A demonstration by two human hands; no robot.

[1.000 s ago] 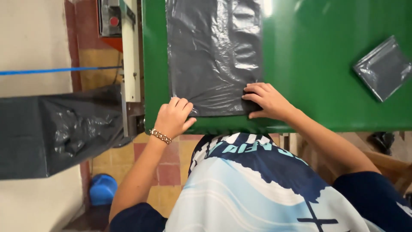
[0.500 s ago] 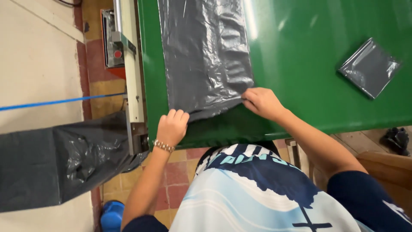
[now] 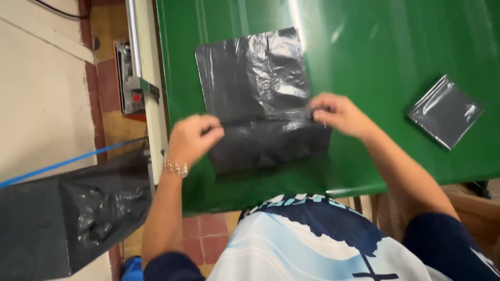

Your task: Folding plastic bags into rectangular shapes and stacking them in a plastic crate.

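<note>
Bare green table (image 3: 385, 47) surrounds folded packet (image 3: 444, 111).

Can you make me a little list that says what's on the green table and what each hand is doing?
Table: green table, shiny top
Main thing: black plastic bag, flat, its near part folded over
Left hand: pinching the bag's folded edge on the left side; bracelet on the wrist
Right hand: pinching the same edge on the right side
Also on the table: small folded grey bag, off to the right, touched by no hand
Beside the table: machine with a red button; big black plastic sheet lower left
</note>
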